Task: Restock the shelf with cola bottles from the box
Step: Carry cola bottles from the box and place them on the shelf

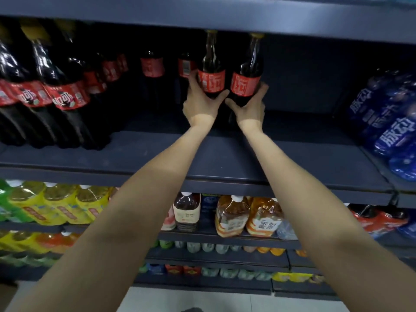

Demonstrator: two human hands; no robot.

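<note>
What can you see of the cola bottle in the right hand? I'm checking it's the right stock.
The cola bottle is clear plastic holding dark liquid, with a red label printed in white characters and a yellowish cap just under the shelf above. It stands roughly upright, deep on the dark shelf, gripped around its lower body by the right hand. Its base is hidden. A matching bottle sits just to its left.

Right of my fingers (pixel 262 87): bare shelf (pixel 304 140) stretch, open up to blue bottles (pixel 391 131). Left of fingers: small cola bottles (pixel 152 64) at back, large cola bottles (pixel 51 95) block front left. Above fingers: upper shelf edge (pixel 225 21) just over held bottles' caps (pixel 211 31). Below fingers, toward me: shelf front bare.
</note>
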